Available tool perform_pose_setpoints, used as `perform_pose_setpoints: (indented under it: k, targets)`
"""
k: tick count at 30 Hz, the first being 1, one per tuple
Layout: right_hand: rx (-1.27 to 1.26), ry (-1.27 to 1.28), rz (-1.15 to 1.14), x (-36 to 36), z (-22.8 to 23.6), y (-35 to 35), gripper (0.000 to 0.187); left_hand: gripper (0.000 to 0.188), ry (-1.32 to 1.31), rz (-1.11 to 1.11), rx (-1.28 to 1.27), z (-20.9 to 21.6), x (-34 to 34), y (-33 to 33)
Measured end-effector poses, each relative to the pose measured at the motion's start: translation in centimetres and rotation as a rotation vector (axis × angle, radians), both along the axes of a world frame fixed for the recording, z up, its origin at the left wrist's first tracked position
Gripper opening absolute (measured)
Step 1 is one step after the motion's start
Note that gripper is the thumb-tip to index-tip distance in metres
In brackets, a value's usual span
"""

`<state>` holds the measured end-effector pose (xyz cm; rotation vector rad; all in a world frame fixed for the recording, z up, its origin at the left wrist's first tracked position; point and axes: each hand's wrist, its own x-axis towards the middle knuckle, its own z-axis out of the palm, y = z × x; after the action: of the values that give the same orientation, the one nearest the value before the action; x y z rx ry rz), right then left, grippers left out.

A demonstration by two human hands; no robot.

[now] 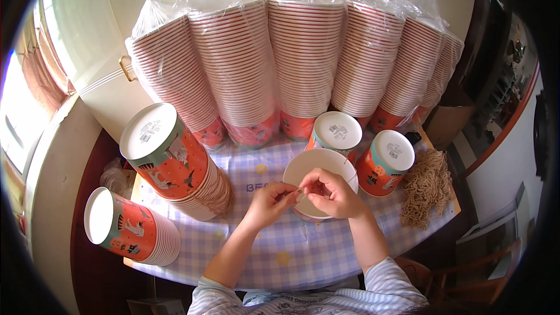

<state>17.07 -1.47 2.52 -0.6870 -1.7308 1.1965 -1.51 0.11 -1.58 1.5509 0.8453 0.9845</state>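
An upright paper bucket (pixel 303 166) with a white inside stands in front of me, its mouth facing up. Over its near part, my left hand (pixel 268 203) and my right hand (pixel 333 193) meet, fingertips almost touching. Both are closed in a pinch on a thin pale cord (pixel 300 194), largely hidden by the fingers. A thin line of cord also shows at the bucket's right rim. Close by on the right, a tangled heap of beige cords (pixel 427 189) lies at the table's edge. Two upturned orange-and-green buckets (pixel 385 163) (pixel 337 130) stand beside and behind the open one.
Tall bagged stacks of nested paper buckets (pixel 306 58) line the back of the table. At the left stand a tall upturned stack (pixel 175 163) and a shorter one (pixel 131 227). A blue-and-white checked cloth (pixel 262 256) covers the table. A wooden chair (pixel 484 268) is at lower right.
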Motion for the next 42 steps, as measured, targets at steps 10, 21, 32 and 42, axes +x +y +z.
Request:
perform_pose_setpoints:
  k: [10, 21, 32, 42]
  targets:
    - [0.308, -0.039, -0.103, -0.8, -0.3, 0.5, 0.017, 0.013, 0.086, -0.1, 0.064, 1.0, -0.1, -0.5]
    - [0.515, -0.256, -0.245, -0.7, -0.1, 0.9, 0.014, 0.02, -0.051, -0.151, -0.154, 1.2, -0.8, -0.2]
    - [0.007, -0.244, 0.057, -0.7, -2.3, 1.5, 0.028, 0.017, -0.17, -0.333, -0.204, 0.6, -2.0, 0.6]
    - [0.106, -0.281, -0.104, -1.7, -1.6, 0.8, 0.025, 0.015, -0.059, -0.257, -0.01, 0.9, -2.1, 0.5]
